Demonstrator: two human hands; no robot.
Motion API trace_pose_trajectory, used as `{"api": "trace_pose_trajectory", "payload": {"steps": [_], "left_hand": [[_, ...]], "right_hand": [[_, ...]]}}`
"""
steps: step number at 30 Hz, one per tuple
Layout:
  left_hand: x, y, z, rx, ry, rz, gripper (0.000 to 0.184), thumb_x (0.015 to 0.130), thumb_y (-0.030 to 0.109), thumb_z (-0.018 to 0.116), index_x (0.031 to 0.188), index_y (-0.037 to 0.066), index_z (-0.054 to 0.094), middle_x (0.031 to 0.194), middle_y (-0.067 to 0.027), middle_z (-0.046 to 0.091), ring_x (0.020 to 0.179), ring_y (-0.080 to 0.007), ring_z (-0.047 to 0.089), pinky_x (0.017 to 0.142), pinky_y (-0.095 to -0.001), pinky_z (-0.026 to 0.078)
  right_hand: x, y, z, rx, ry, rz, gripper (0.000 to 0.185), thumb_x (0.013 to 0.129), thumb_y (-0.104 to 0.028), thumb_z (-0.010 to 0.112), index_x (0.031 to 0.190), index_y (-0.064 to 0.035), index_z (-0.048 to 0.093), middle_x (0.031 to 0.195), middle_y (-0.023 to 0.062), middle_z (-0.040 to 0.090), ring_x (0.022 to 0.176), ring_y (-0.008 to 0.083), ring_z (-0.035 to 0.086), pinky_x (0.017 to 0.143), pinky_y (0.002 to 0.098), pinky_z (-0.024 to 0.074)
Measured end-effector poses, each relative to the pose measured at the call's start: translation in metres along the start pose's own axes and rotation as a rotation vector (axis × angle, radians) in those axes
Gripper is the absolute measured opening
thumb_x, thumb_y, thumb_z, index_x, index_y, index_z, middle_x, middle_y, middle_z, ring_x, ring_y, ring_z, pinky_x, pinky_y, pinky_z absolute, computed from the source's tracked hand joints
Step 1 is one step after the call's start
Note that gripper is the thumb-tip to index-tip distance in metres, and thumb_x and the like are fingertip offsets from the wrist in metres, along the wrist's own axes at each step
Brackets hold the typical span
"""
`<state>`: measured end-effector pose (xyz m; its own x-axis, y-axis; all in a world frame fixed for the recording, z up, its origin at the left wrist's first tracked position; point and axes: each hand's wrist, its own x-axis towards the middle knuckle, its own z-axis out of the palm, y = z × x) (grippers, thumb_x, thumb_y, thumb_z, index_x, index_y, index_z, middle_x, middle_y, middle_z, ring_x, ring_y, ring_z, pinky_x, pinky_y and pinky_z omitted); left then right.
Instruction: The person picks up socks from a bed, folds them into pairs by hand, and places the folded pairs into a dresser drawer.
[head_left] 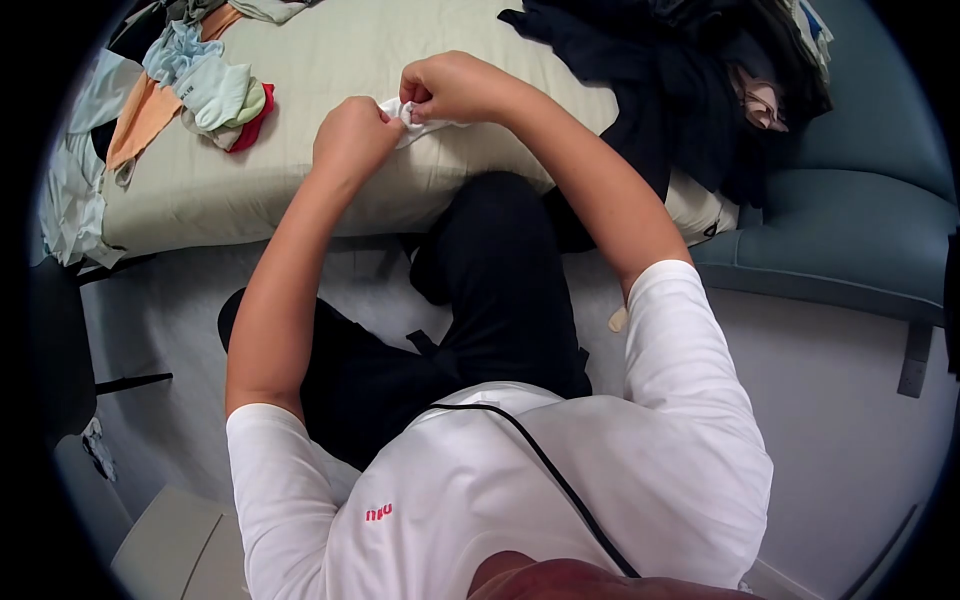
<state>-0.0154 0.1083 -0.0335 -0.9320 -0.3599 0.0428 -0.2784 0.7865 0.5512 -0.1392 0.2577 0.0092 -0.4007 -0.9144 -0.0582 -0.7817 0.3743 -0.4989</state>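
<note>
A small white piece of fabric, which looks like a sock point(424, 128), is pinched between my two hands just above the front edge of the cream-covered mattress point(330, 50). My left hand point(352, 136) grips its left side, thumb and fingers closed together. On the other side my right hand point(450, 84) holds it with bent fingertips. Both hands nearly meet, and part of the fabric is hidden behind the fingers. To the left of my hands lies a stack of folded socks point(217, 92) in pale blue, green and red.
Dark clothes point(660, 90) are heaped at the right and hang over the mattress edge. Orange cloth point(145, 122) and white garments point(75, 200) lie at the far left. A teal padded seat point(830, 235) borders the right side. My legs are below the mattress edge.
</note>
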Motion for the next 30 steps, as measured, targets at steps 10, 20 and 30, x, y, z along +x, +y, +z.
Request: {"api": "trace_pose_trajectory", "payload": {"steps": [10, 20, 30], "left_hand": [[0.0, -0.003, 0.005, -0.015, 0.041, -0.023, 0.03, 0.081, 0.03, 0.072, 0.082, 0.001, 0.077, 0.076, -0.0213, 0.072, 0.073, -0.0355, 0.073, 0.07, -0.0438, 0.056], [0.007, -0.001, -0.008, -0.22, 0.001, -0.062, 0.033, 0.084, 0.032, 0.074, 0.087, -0.001, 0.075, 0.075, -0.0128, 0.073, 0.068, -0.0215, 0.07, 0.065, -0.0353, 0.054], [-0.004, 0.002, -0.019, -0.495, -0.078, 0.191, 0.018, 0.09, 0.016, 0.071, 0.088, -0.002, 0.07, 0.074, 0.0003, 0.066, 0.068, -0.0069, 0.056, 0.063, -0.0251, 0.046]], "right_hand": [[0.007, 0.015, 0.005, -0.027, -0.01, -0.056, 0.024, 0.082, -0.018, 0.081, 0.102, -0.0057, 0.077, 0.095, 0.0123, 0.078, 0.091, 0.0291, 0.074, 0.081, 0.0396, 0.0567], [0.015, 0.034, 0.012, -0.11, 0.167, -0.333, 0.023, 0.08, -0.022, 0.082, 0.1, -0.0102, 0.078, 0.101, 0.0116, 0.074, 0.093, 0.0292, 0.071, 0.083, 0.0391, 0.0564], [0.012, 0.025, 0.026, 0.205, 0.33, -0.015, 0.02, 0.079, -0.013, 0.08, 0.095, -0.0033, 0.071, 0.083, 0.0081, 0.07, 0.078, 0.0179, 0.066, 0.072, 0.0313, 0.0531]]}}
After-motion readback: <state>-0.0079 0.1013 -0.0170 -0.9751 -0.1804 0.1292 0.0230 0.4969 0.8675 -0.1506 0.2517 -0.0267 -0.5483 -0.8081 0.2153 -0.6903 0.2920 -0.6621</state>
